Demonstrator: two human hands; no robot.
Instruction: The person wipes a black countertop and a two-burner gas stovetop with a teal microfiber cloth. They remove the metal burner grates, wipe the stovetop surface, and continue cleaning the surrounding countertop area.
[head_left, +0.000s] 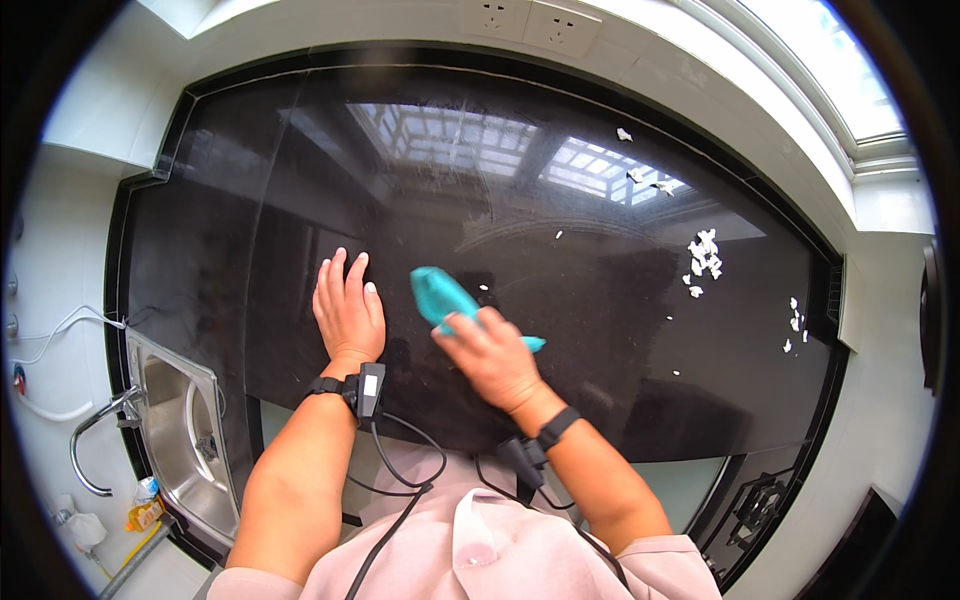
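A dark, glossy countertop (585, 300) lies before me. My right hand (491, 356) grips a teal cloth (444, 294) near the counter's middle; the hand and cloth are slightly blurred, and part of the cloth is hidden under the fingers. My left hand (349, 307) rests palm down on the counter to the left of the cloth, fingers slightly spread, holding nothing. White crumpled scraps (705, 255) lie in a cluster to the right, with more scraps (795, 322) near the right edge and several (635, 175) towards the back. A small white bit (484, 287) lies just beyond my right hand.
A stainless steel sink (165, 420) with a curved faucet (82, 450) is at the left. An orange bottle (144, 515) stands beside it. Wall sockets (529, 22) are at the back, and a window (832, 67) at the upper right. Black cables (397, 525) run from my wrist devices.
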